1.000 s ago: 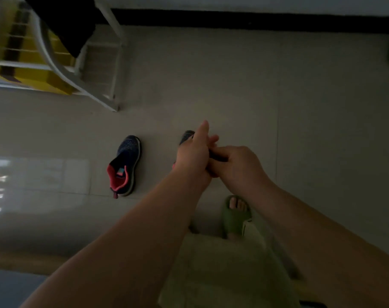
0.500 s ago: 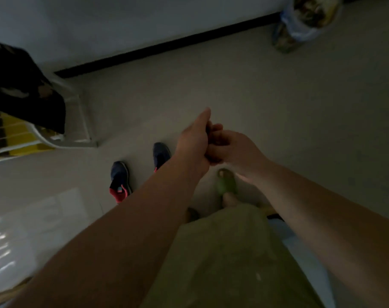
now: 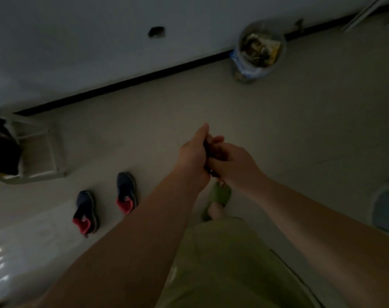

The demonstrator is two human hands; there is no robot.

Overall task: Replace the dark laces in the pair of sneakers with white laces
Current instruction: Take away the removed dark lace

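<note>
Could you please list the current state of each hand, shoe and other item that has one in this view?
left hand: curled, gripping a small dark item
right hand: curled on the same dark item
left sneaker: on floor, untouched
right sneaker: on floor, untouched
green slipper: worn on foot
bin: bag-lined, holding rubbish

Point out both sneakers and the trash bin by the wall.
left sneaker (image 3: 86, 211), head view, on its dark upper.
right sneaker (image 3: 126, 192), head view, on its dark upper.
trash bin (image 3: 244, 73), head view, on its bag-lined wall near the base.
</note>
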